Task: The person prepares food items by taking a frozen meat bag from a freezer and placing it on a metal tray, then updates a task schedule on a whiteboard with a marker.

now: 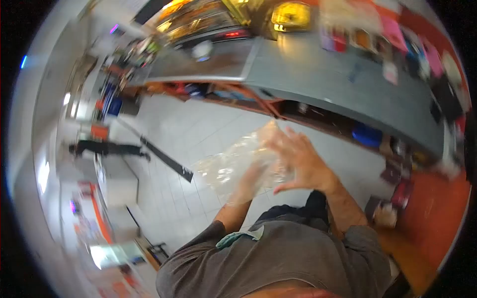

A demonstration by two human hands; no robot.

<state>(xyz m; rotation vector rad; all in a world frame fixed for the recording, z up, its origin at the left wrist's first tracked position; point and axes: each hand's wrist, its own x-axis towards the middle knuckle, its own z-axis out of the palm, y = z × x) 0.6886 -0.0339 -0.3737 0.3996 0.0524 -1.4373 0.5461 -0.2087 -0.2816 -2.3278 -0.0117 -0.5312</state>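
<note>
A clear, crinkled plastic bag (223, 161) is spread in front of my body, above the tiled floor. My left hand (252, 180) shows through the film, inside or behind the bag; its fingers are blurred and covered by the plastic. On the bag's right side is my right hand (303, 161), fingers spread and thumb apart, its fingertips overlapping the edge of the film. A folded light-green cloth (241, 237) lies against the front of my grey shirt.
Ahead runs a long grey counter (308, 62) with a lit display case (198, 22), a yellow container (290, 17) and packets (365, 39) on it. A blue object (366, 135) sits on the shelf below. At far left stands a person in dark clothes (107, 147).
</note>
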